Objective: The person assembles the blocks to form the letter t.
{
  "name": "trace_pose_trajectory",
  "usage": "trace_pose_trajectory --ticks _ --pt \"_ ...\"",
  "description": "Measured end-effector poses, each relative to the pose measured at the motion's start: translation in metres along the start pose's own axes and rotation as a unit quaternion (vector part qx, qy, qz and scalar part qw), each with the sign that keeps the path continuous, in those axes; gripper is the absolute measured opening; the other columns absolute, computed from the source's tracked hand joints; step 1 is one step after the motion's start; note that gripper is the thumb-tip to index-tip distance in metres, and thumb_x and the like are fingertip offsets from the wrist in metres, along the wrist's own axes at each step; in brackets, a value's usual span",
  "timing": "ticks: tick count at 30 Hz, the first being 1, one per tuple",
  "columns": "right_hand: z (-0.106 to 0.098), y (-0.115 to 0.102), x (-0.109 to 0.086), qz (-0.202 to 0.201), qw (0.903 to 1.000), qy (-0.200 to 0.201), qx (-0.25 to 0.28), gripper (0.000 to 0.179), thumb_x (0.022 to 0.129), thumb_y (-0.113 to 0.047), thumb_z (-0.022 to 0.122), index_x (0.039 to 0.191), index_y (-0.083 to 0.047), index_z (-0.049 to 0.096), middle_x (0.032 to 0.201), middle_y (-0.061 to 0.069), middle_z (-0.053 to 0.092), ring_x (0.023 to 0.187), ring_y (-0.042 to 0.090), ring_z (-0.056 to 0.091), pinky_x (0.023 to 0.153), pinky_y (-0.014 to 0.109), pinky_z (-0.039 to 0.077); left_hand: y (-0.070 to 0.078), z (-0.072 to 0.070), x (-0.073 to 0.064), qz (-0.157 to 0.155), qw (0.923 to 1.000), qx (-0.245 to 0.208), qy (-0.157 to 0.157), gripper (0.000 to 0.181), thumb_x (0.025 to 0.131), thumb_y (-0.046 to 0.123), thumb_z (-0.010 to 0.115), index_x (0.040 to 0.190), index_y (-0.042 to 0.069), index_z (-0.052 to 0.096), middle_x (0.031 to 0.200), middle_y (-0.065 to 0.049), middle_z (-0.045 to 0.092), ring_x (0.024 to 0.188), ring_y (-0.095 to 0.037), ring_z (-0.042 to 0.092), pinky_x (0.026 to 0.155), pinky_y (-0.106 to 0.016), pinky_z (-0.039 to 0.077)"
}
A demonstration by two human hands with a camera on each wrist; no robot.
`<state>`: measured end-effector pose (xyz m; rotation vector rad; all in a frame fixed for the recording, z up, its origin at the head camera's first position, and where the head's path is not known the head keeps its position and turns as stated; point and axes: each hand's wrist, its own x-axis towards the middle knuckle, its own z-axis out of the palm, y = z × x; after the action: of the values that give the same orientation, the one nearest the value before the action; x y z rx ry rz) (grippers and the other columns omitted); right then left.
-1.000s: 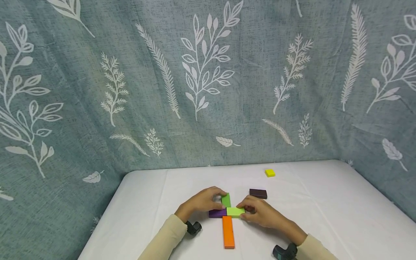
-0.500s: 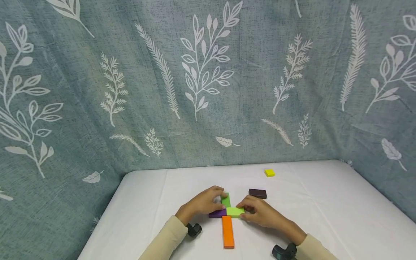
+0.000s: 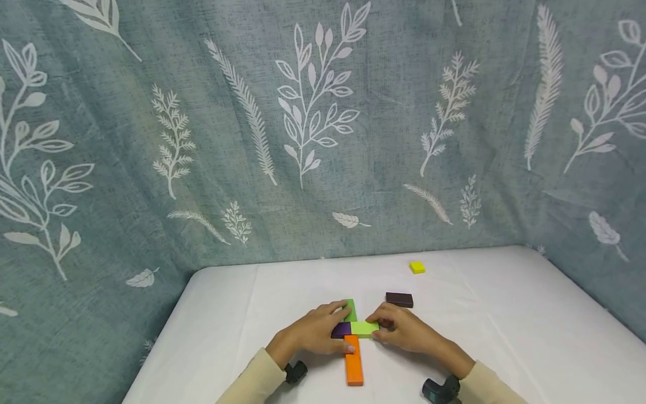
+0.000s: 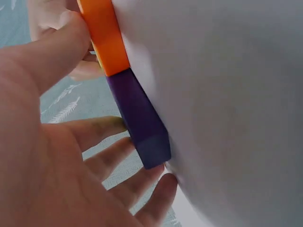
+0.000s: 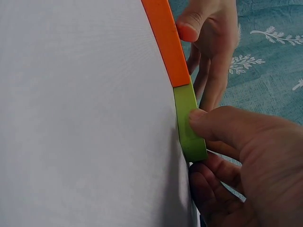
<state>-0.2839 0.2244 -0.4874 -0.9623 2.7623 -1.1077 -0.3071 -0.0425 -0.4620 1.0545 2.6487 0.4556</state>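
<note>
Four flat blocks meet in a cross shape in the head view: green [image 3: 350,307] at the far side, purple [image 3: 341,330] on the left, lime-green [image 3: 364,329] on the right and a long orange one [image 3: 354,367] nearest me. My left hand [image 3: 313,331] spreads over the purple block, partly hiding it. Its fingertips reach the green block, and its thumb rests on the orange block. In the left wrist view its fingers lie loosely along the purple block [image 4: 137,109]. My right hand [image 3: 406,330] pinches the outer end of the lime-green block between thumb and fingers.
A dark brown block [image 3: 399,299] lies just beyond my right hand. Farther back on the white-covered table [image 3: 227,314] is a small yellow block [image 3: 417,267]. A patterned green-grey curtain [image 3: 383,140] hangs behind the table and along both sides.
My left hand has shifted toward me, its thumb going from the purple block down to the orange block. My right hand keeps its pinch on the lime-green block.
</note>
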Motion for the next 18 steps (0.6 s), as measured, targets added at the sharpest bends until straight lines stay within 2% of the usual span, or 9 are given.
trace_pose_trajectory --ticks 7,14,18 --pt "0.0005 -0.001 -0.0007 -0.001 1.0 -0.001 0.007 0.027 0.092 -0.026 0.073 0.115 -0.013 0.071 0.104 -0.003 0.063 0.09 0.005 0.056 0.079 0.021 0.051 0.002 0.0012 -0.0034 0.0 1.0 0.005 0.009 0.084 0.089 0.063 0.063 0.157 0.021 0.035 0.165 -0.001 0.026 0.147 -0.028 0.035 0.117 -0.051 0.034" --pt "-0.0001 -0.0006 -0.0005 0.001 1.0 -0.001 0.009 0.027 0.092 -0.026 0.073 0.116 -0.013 0.072 0.103 -0.003 0.062 0.088 0.006 0.054 0.076 0.021 0.049 0.0035 0.0025 -0.003 0.0 0.9991 0.019 0.039 0.071 0.095 0.057 0.059 0.153 0.018 0.042 0.162 -0.003 0.034 0.144 -0.028 0.041 0.114 -0.05 0.038" --pt "0.0 -0.0001 -0.0002 -0.003 1.0 0.002 0.009 0.027 0.092 -0.024 0.073 0.116 -0.013 0.072 0.103 -0.003 0.063 0.087 0.006 0.054 0.076 0.021 0.049 0.0054 0.0029 -0.0021 -0.006 0.999 0.026 0.036 0.072 0.096 0.057 0.058 0.153 0.018 0.041 0.163 -0.003 0.033 0.144 -0.027 0.041 0.114 -0.05 0.038"
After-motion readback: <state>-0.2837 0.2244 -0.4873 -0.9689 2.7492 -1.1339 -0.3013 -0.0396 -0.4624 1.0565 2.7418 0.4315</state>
